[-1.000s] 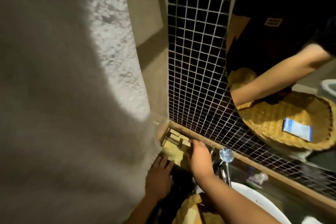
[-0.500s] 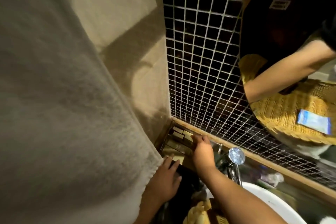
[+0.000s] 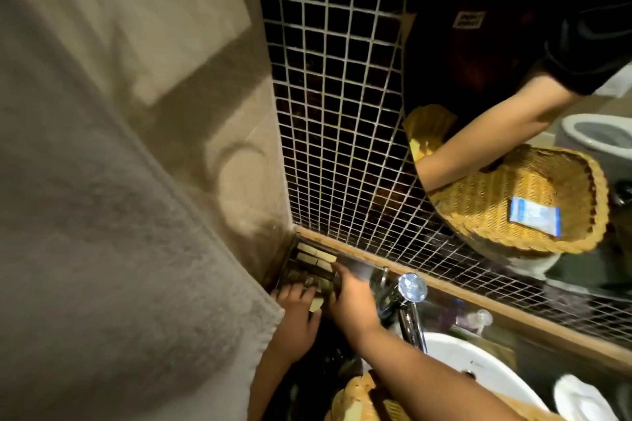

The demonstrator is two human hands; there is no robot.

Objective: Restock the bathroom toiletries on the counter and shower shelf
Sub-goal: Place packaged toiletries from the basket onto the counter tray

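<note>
Left hand (image 3: 295, 313) has slid farther in past the big hanging towel (image 3: 102, 249) onto the tray (image 3: 285, 258) in the far-left corner, fingers flat on the little toiletry boxes (image 3: 313, 249), right hand (image 3: 352, 304) beside it, grip hidden, so I'd say still arranging; next up, squaring the rows.

The dark counter (image 3: 533, 357) is running along under the tiled wall. A tray (image 3: 290, 261) is sitting in its far left corner, and small tan boxes (image 3: 309, 249) are lying in rows inside it. A shiny tap (image 3: 412, 287) is standing just beside the tray. A white sink (image 3: 455, 357) is sitting near the tap. Some clear wrapped bits (image 3: 478, 318) are lying behind the sink, and a white cloth (image 3: 578, 398) is lying to its right.
</note>
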